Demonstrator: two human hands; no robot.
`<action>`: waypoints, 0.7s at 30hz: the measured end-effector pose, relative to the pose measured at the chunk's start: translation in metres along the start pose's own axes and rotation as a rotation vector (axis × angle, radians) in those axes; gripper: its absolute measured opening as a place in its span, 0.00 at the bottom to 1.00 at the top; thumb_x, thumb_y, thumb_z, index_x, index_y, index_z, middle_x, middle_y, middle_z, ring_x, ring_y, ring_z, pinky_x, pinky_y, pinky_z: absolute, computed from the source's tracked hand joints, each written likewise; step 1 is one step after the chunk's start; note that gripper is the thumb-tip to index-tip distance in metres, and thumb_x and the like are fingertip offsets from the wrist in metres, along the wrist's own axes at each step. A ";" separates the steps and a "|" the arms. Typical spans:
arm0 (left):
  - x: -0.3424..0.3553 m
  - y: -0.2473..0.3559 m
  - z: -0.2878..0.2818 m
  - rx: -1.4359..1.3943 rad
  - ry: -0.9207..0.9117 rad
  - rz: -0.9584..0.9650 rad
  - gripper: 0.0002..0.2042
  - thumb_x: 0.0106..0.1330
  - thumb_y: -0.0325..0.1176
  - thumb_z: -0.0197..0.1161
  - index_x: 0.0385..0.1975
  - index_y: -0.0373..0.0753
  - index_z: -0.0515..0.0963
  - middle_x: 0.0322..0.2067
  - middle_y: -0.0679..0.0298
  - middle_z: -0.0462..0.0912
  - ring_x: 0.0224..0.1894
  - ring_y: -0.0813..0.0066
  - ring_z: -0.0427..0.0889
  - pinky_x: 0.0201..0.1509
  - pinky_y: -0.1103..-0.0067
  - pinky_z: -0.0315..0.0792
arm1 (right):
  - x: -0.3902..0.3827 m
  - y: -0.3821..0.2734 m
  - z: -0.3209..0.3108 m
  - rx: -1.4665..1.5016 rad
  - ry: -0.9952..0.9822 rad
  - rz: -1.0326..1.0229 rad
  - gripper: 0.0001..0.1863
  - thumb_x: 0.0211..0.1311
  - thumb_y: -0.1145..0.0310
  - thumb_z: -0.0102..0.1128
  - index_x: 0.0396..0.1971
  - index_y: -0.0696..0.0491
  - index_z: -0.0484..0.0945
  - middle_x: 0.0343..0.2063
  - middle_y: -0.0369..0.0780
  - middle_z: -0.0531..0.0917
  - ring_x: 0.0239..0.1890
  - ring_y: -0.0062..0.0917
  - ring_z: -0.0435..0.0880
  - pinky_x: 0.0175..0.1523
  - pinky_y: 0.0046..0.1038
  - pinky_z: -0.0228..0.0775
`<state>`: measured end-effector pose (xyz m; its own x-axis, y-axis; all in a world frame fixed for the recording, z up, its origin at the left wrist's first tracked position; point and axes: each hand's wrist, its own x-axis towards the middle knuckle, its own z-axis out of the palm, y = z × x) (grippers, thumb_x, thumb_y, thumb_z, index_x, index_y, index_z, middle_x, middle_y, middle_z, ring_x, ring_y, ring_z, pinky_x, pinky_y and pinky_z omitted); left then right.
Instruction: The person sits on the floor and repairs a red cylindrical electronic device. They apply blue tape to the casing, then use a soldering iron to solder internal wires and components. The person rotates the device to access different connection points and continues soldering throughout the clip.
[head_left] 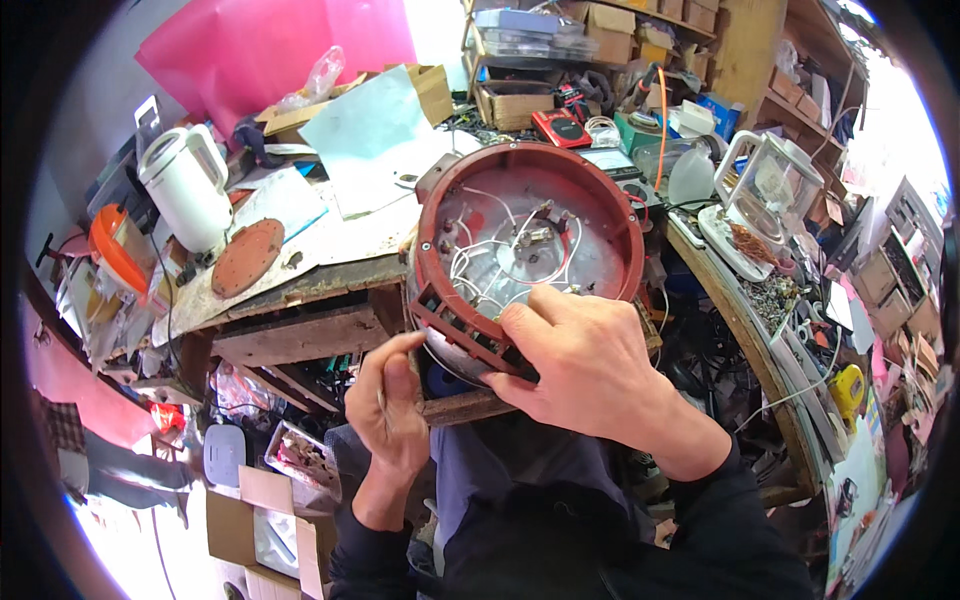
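Cluttered bench (315, 286): right hand (590, 362) grips housing (630, 228) containing wires (460, 262), left hand (392, 415) curled, hold unclear.

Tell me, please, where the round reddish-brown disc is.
Left in the head view, the disc lies on the wooden bench, below and right of the white jug.

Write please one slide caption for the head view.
Right hand holding a round reddish housing with white wires inside; left hand close by.

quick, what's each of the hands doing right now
Left hand: fingers curled, index tip by the housing's vented side; whether it holds anything can't be told.
Right hand: closed on the rim of the round red-brown housing.
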<state>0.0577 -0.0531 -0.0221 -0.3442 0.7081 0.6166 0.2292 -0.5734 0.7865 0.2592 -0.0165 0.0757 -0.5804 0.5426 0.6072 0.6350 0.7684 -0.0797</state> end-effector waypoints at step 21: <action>0.120 0.004 0.018 -0.675 -0.026 -0.191 0.16 0.78 0.37 0.51 0.24 0.42 0.65 0.19 0.73 0.60 0.17 0.87 0.53 0.20 0.82 0.47 | -0.003 0.004 0.007 -0.009 0.064 -0.041 0.21 0.39 0.60 0.81 0.29 0.52 0.77 0.26 0.37 0.76 0.27 0.33 0.81 0.29 0.34 0.72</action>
<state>0.0340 0.0366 0.0559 -0.2983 0.8268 0.4770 -0.4517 -0.5625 0.6925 0.2598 -0.0121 0.0681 -0.5724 0.4880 0.6589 0.6161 0.7862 -0.0470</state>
